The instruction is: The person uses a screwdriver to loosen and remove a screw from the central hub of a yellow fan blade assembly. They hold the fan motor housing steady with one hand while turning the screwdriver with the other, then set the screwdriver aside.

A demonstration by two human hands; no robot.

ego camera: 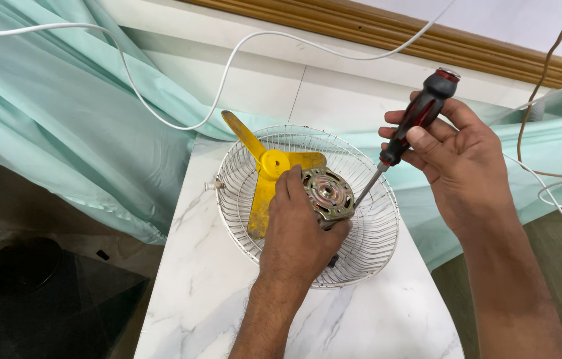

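Left grip (297,229) clamped over fan motor (326,194), sitting in wire guard (374,233) mid-table; right grip (457,156) wrapped round screwdriver (409,126), tip at motor's right edge. Best kept square to the screw, motor pinned firm. Yellow blade (262,174) left. White marble table (208,292), mint cloth (61,119), white cables (161,113) far.

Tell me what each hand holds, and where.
Left hand grips the fan motor around its body. Right hand holds the screwdriver by its red-and-black handle.
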